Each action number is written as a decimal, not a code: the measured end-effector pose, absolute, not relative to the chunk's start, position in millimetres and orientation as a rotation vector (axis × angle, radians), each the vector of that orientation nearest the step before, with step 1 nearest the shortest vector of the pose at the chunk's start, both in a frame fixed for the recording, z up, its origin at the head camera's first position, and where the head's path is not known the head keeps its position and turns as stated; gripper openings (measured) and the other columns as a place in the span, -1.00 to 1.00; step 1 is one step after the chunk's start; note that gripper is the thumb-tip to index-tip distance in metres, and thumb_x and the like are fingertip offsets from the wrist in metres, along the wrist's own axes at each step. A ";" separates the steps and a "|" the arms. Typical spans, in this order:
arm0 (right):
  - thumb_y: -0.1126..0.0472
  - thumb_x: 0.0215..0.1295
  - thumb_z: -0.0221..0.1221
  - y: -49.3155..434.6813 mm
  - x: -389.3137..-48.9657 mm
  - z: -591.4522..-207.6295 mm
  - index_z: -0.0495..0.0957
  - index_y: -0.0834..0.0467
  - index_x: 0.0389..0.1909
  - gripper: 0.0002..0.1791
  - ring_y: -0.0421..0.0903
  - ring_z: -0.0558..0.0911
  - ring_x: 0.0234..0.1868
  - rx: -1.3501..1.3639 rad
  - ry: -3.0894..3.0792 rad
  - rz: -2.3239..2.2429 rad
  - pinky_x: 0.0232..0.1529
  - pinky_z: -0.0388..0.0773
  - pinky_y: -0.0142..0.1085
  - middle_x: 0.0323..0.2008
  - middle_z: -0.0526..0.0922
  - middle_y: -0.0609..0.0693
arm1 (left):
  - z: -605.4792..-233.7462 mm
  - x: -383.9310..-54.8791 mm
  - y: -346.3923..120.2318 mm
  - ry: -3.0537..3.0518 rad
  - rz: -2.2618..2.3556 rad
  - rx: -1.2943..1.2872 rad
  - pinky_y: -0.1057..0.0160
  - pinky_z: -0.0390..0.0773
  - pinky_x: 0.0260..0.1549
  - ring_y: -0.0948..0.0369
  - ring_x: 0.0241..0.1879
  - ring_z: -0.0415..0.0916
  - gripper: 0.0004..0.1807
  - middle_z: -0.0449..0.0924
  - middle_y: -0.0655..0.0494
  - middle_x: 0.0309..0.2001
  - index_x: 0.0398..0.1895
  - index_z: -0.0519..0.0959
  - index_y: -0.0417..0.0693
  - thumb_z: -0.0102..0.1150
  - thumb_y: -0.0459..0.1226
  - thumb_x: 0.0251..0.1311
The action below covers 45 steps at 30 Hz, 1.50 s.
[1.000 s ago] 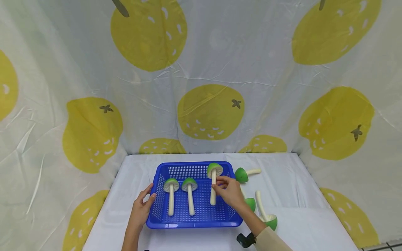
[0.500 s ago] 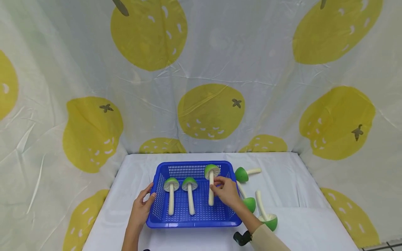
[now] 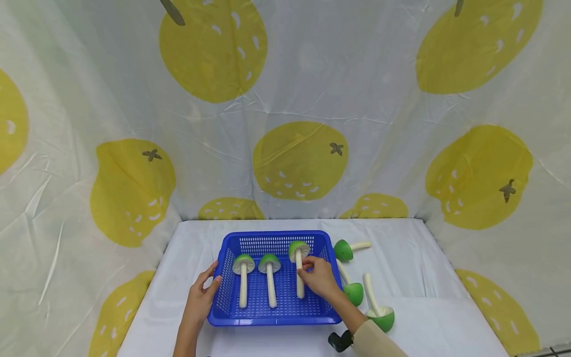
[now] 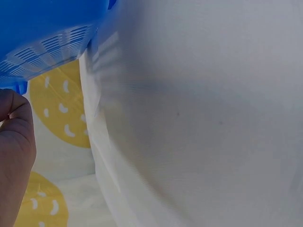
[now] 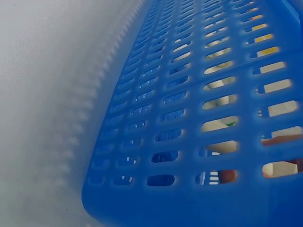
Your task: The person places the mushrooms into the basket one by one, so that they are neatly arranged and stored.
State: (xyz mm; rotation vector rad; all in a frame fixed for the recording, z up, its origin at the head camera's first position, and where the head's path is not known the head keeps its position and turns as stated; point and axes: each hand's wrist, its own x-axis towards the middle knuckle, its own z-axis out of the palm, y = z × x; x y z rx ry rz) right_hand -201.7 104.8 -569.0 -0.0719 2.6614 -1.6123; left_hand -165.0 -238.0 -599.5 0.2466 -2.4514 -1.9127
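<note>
My right hand pinches the pale stem of a toy mushroom with a green cap, inside the right part of a blue plastic basket. Two more such mushrooms, a left one and a middle one, lie in the basket with caps toward the back. At the basket's left side, my left hand holds the rim. The left wrist view has that hand by the basket's edge. From the right wrist, the slotted basket wall hides most of the right hand.
On the white cloth right of the basket lie more green-capped mushrooms: one at the back, one against the basket and one near the front. A lemon-print curtain stands behind and beside the table.
My right hand has moved slightly left and toward the front with the mushroom, bringing it lower in the basket. The left hand and the other mushrooms stay where they were.
</note>
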 end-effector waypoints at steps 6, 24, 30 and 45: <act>0.34 0.24 0.36 103.7 -201.2 -573.3 0.65 0.36 0.01 -0.68 -0.21 0.64 -0.49 -0.060 2.722 -1.488 -0.51 0.63 -0.39 -0.31 0.69 0.06 | -601.1 -165.5 -239.2 -2.451 -1.916 0.261 0.23 0.76 -0.21 -0.05 0.00 0.70 -0.42 0.40 -0.11 0.32 0.52 0.38 0.20 0.20 -0.07 0.47; 0.33 0.25 0.35 103.7 -203.8 -582.9 0.66 0.34 -0.09 -0.76 -0.08 0.67 -0.29 -0.043 2.750 -1.390 -0.33 0.69 -0.23 -0.32 0.70 0.05 | -600.5 -165.7 -237.6 -2.462 -1.890 0.248 0.22 0.76 -0.20 -0.04 0.00 0.70 -0.42 0.42 -0.10 0.30 0.51 0.39 0.19 0.20 -0.07 0.47; 0.32 0.24 0.36 103.6 -204.4 -582.5 0.65 0.33 -0.14 -0.78 -0.09 0.67 -0.31 -0.043 2.738 -1.372 -0.34 0.69 -0.24 -0.33 0.70 0.06 | -600.9 -166.6 -238.9 -2.443 -1.908 0.249 0.21 0.76 -0.23 -0.03 -0.06 0.71 -0.42 0.42 -0.10 0.27 0.51 0.39 0.15 0.20 -0.12 0.47; 0.34 0.26 0.32 100.5 -203.5 -575.4 0.61 0.38 -0.16 -0.80 -0.07 0.67 -0.33 0.010 2.738 -1.262 -0.34 0.70 -0.20 -0.35 0.67 0.10 | -589.2 -164.3 -234.0 -2.462 -1.916 0.281 0.10 0.77 -0.18 -0.19 0.01 0.69 -0.42 0.39 -0.17 0.29 0.54 0.33 0.01 0.14 -0.20 0.51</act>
